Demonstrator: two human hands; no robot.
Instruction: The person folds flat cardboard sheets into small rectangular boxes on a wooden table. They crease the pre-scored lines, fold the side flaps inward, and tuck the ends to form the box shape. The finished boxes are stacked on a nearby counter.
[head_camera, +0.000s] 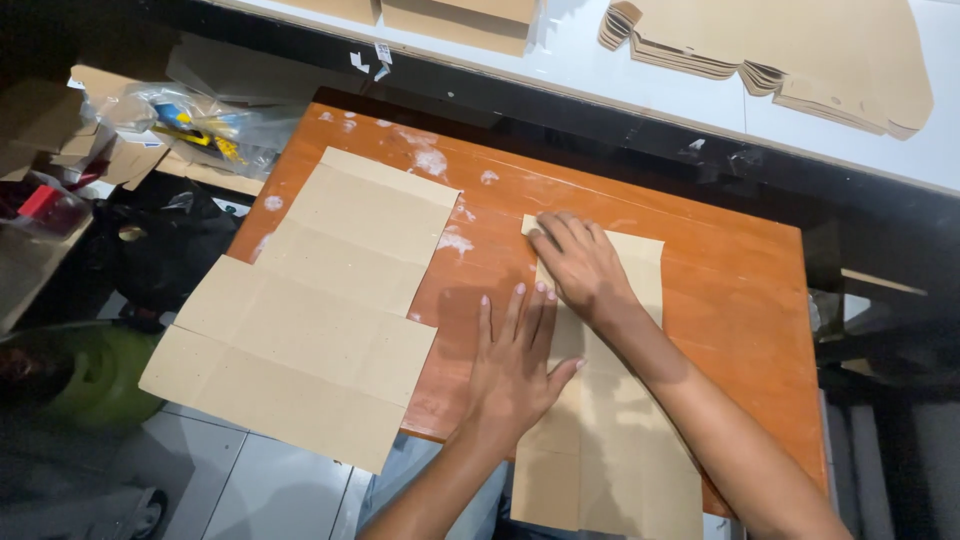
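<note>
Both hands lie flat on a folded brown cardboard blank (610, 440) that rests on the right half of an orange wooden bench (740, 290). The left hand (515, 365) is spread wide, palm down, its fingers pointing away from the person and pressing the blank's left edge about midway along its length. The right hand (580, 265) is also flat, fingers close together and angled toward the far left corner of the blank, pressing the top end down; neither hand grips anything. The two hands sit just beside each other, the left fingertips near the right wrist. The near end of the blank hangs over the bench's front edge toward the person.

On the left half of the bench lies a second, unfolded cardboard blank (310, 310), stepped in outline with crease lines across it, its near left part overhanging the bench above a pale tiled floor (250, 490). White smears (432, 160) mark the orange surface near the far edge. Beyond the bench, on a white surface (580, 50), sits a stack of die-cut cardboard pieces (790, 50). At the far left, a clear plastic bag (200, 125) with yellow and blue contents rests among cardboard scraps.
</note>
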